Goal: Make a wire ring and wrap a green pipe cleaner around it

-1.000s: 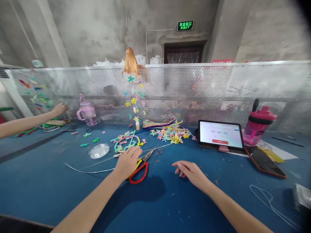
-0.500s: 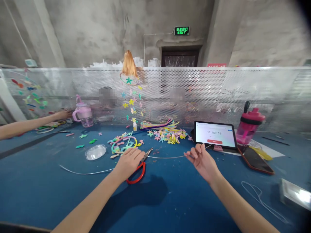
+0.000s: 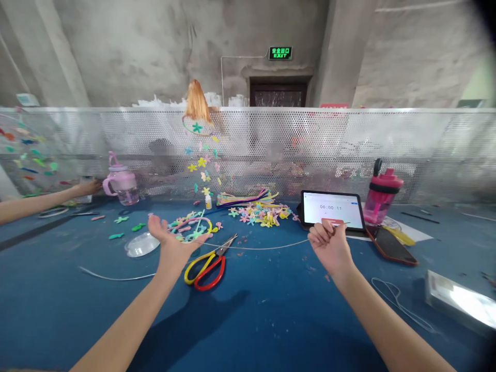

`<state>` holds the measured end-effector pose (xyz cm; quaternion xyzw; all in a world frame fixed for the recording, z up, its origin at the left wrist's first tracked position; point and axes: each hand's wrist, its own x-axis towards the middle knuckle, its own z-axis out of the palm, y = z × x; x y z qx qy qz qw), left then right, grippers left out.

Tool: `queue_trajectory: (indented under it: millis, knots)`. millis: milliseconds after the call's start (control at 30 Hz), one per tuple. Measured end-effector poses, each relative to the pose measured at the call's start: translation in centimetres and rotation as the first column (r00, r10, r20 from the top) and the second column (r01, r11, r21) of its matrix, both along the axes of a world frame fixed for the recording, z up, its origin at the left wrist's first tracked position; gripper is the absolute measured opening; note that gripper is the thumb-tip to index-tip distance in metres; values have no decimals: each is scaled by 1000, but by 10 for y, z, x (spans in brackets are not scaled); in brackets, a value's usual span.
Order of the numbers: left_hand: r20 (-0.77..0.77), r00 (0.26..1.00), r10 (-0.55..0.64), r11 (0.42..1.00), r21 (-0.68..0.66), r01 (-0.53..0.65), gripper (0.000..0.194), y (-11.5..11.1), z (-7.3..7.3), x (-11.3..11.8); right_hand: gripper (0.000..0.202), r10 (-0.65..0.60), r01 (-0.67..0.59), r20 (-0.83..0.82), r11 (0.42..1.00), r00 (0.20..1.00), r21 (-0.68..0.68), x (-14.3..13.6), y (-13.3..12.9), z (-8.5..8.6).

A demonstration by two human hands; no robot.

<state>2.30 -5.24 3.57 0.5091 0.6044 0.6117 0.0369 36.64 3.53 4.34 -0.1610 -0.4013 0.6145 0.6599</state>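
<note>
My right hand [image 3: 331,245] is closed, its fingers pinching one end of a thin silvery wire [image 3: 267,248]. The wire sags slightly leftward to the thumb of my left hand [image 3: 174,243], which is open with its fingers spread. Whether the thumb touches the wire I cannot tell. Another stretch of clear wire [image 3: 116,278] shows left of my left wrist; whether it is the same piece is hidden. Just right of my left hand lie scissors [image 3: 209,266] with one yellow and one red handle. A pastel ring with soft flower shapes [image 3: 197,226] is partly behind my left hand.
Behind are a pile of pastel flower pieces [image 3: 267,214], a small glue bottle [image 3: 208,201] and a clear dish [image 3: 142,244]. A tablet [image 3: 332,209], phone [image 3: 391,245], pink bottle [image 3: 383,196] and clear box [image 3: 461,299] stand right. A co-worker's arm [image 3: 46,201] reaches in at left.
My left hand has lifted off the scissors, moved left and spread its fingers, so both scissor handles now show. My right hand still pinches the wire. The view has shifted slightly right.
</note>
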Motion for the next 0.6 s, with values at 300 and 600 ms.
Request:
queue_trajectory:
  millis: [300, 600]
  knots:
    - [863, 319, -393, 866, 230, 445, 25, -25, 7, 47, 58, -61, 55, -197, 998, 978, -36, 14, -1, 13]
    - [905, -195, -379, 874, 419, 245, 30, -63, -20, 81, 58, -108, 75, -252, 988, 962, -135, 26, 13, -5]
